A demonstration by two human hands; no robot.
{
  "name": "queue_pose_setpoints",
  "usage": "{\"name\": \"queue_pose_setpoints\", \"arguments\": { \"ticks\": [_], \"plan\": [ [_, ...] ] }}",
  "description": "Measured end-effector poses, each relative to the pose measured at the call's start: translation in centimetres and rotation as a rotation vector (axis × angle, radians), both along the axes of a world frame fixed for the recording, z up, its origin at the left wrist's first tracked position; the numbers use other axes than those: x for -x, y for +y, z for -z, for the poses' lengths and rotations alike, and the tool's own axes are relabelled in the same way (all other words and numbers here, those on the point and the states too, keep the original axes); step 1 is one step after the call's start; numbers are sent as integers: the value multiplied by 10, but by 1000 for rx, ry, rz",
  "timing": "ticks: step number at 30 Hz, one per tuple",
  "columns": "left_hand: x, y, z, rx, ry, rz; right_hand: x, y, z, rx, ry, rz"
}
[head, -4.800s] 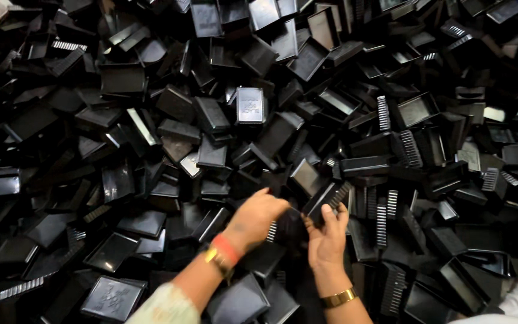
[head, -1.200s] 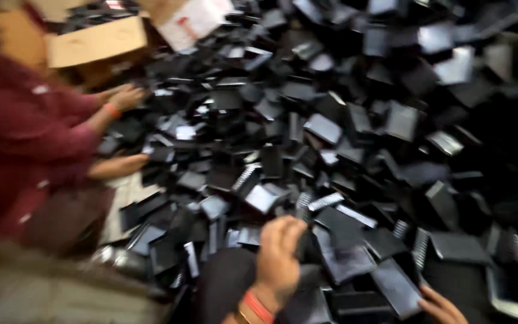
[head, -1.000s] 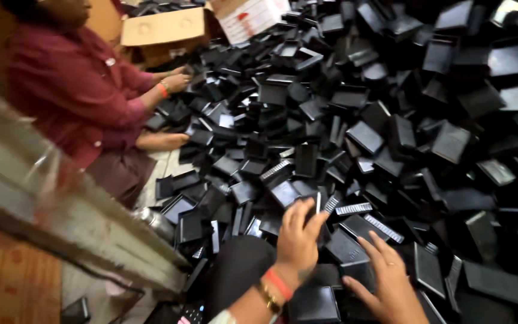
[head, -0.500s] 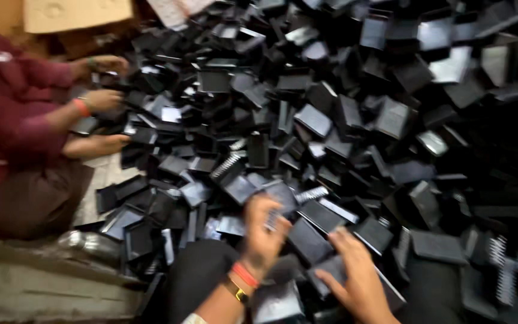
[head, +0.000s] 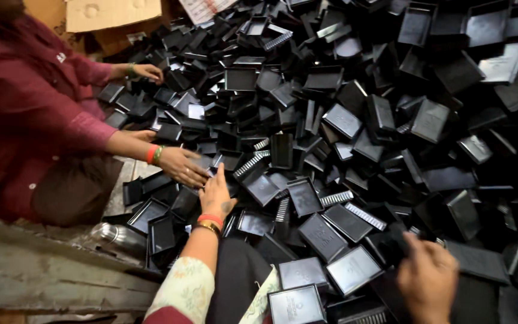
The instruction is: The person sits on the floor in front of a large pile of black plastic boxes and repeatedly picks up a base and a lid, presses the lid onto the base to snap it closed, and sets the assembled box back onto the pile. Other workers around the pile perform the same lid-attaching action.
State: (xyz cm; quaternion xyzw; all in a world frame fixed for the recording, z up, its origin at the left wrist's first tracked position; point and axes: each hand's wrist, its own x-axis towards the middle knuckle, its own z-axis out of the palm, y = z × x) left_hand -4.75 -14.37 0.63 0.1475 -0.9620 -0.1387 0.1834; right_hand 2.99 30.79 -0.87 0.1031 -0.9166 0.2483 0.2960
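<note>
Now left hand (head: 217, 195) reaches forward, open, empty; right hand (head: 428, 279) blurred, grip unclear.

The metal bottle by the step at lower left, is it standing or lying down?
Lying down. The metal bottle rests on its side on the floor, its long body running level beside the black trays, just left of the wearer's left hand.

A tan cardboard box (head: 112, 13) (top left) sits beside a white printed sheet (head: 202, 7).
</note>
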Motion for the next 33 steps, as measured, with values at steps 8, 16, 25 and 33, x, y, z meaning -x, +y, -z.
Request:
{"name": "queue_pose_setpoints", "arguments": {
  "ticks": [8,16,25,33],
  "plan": [
    [3,11,-7,210,-266,-110,-6,-17,16,53,-224,-21],
    [-7,23,-14,150,-531,-114,4,-4,43,-58,-458,231],
    [-2,25,-16,-31,-180,-162,-8,-18,26,435,-114,25],
    [-15,47,2,-500,339,73,-10,-30,34,964,-350,-331]
  ]
}}
